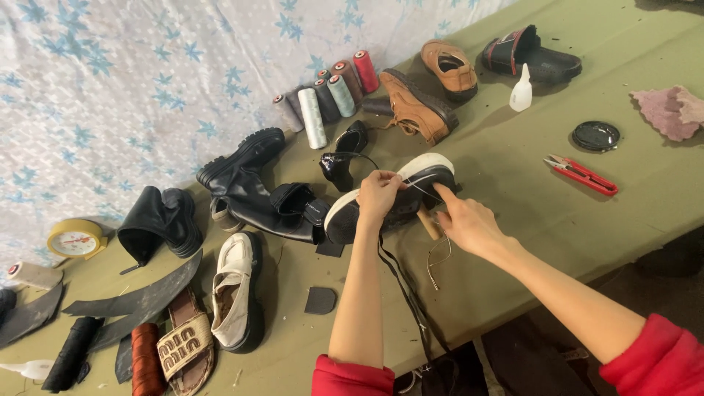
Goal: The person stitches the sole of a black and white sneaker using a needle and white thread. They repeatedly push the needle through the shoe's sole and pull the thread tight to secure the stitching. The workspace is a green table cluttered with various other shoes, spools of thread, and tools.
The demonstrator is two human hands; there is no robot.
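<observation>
A black shoe with a white sole (411, 192) lies on its side in the middle of the green table. My left hand (378, 195) rests on top of it, pinching a thin thread between the fingers. My right hand (465, 222) is at the shoe's right end, the index finger touching the sole and the fingers around a wooden-handled tool (429, 222). A dark strap or thread runs from the shoe down toward me. Both sleeves are red.
Black boots (249, 183), a cream loafer (236, 291), a sandal (187, 352) and rubber sole pieces lie left. Thread cones (323, 99), brown shoes (418, 103) and black slides (532, 55) are behind. A glue bottle (521, 89), black lid (595, 136), red snips (583, 174), pink cloth and yellow clock (73, 238) are about.
</observation>
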